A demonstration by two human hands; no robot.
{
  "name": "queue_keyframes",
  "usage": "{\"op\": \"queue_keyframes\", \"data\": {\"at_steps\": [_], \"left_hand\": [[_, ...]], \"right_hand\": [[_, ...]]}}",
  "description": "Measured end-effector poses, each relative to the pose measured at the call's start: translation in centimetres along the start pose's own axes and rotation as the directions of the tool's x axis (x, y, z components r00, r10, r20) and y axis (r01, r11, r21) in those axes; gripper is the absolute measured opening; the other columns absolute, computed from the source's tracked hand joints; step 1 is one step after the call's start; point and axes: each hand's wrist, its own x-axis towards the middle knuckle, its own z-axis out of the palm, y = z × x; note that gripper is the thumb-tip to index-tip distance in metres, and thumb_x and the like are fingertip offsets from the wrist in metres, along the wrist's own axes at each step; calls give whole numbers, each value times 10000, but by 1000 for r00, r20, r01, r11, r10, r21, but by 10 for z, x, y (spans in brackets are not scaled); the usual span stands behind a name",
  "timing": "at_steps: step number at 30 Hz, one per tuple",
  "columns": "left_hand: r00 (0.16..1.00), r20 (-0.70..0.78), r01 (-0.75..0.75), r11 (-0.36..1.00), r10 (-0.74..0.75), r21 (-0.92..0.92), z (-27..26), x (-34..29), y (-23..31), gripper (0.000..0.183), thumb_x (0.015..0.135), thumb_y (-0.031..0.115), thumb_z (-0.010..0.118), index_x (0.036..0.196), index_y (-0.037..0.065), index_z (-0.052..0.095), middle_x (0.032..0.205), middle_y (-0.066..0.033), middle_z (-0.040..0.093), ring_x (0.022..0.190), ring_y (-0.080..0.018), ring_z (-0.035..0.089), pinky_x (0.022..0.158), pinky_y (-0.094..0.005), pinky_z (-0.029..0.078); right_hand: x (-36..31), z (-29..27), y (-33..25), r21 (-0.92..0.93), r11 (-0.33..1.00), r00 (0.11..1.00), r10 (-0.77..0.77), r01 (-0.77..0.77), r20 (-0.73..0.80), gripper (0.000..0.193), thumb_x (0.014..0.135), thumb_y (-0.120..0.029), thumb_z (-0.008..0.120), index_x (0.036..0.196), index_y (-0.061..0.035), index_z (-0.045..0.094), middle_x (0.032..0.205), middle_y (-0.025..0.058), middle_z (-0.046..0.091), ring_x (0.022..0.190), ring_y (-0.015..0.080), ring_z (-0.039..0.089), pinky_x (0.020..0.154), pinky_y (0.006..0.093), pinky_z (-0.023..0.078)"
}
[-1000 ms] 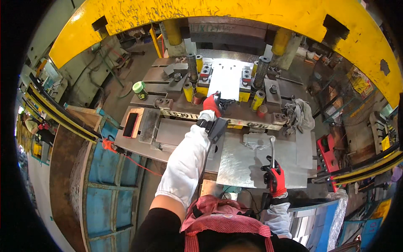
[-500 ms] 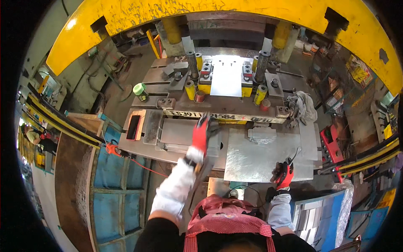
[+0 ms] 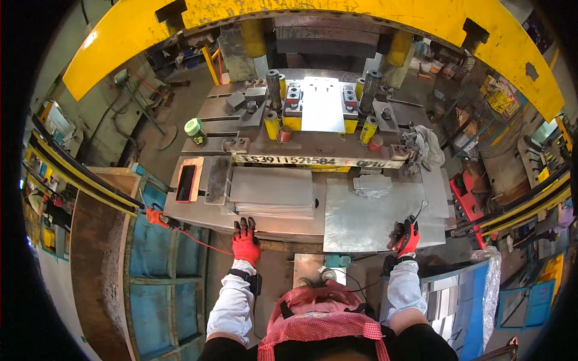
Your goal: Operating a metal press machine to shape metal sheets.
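Observation:
My left hand, in a red glove with black fingertips, is at the bench's front edge, below the stack of flat grey metal sheets. It holds nothing, and its fingers are apart. My right hand, gloved the same way, is closed on a thin metal tool with a bent tip at the near right of a large bare metal plate. The fingers partly hide the tool, so its kind is unclear. Farther off, a bright metal sheet lies on the die, between its guide posts.
A few small metal pieces lie on the plate. A phone rests at the bench's left, with a green-lidded jar beyond it. Grey rags hang at the right. The yellow press frame arches across the far side.
My left hand has drawn back from beside the sheet stack, toward me and to the left. My right hand still grips the thin tool in about the same place. The view has shifted slightly.

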Motion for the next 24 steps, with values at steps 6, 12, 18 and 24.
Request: {"op": "queue_keyframes", "data": {"at_steps": [6, 12, 18, 24], "left_hand": [[978, 204, 62, 998, -54, -31, -1, 4, -7, 641, 734, 224, 556, 1338, 135, 364, 1436, -139, 276, 1313, -388, 239, 1000, -461, 293], [1000, 12, -22, 999, 22, -39, 2, 6, -8, 635, 734, 265, 590, 1323, 146, 385, 1432, -146, 281, 1277, -389, 307, 970, -470, 344], [999, 46, -2, 997, 5, -78, -6, 6, -2, 632, 739, 230, 558, 1339, 181, 368, 1434, -143, 279, 1281, -391, 300, 978, -474, 339], [995, 96, -1, 997, 8, -75, 2, 6, -8, 630, 767, 232, 535, 1364, 187, 342, 1425, -125, 301, 1300, -377, 276, 991, -475, 317]], "right_hand": [[-4, 1, -4, 57, 995, 996, 85, -86, 27, 204, 848, -259, 586, 950, -96, 518, 616, 74, 556, 395, 179, 479, 341, 304, 372], [14, -19, 10, 91, 987, 989, 122, -129, 79, 193, 854, -230, 581, 965, -85, 516, 633, 88, 571, 414, 180, 493, 371, 311, 413], [17, -20, 11, 24, 998, 998, 49, -50, 37, 219, 852, -235, 587, 994, -89, 507, 622, 90, 549, 414, 178, 492, 367, 311, 420], [1, -7, 0, 12, 998, 998, 61, -61, 7, 220, 846, -274, 586, 958, -113, 485, 629, 80, 550, 407, 191, 493, 350, 326, 401]]}}
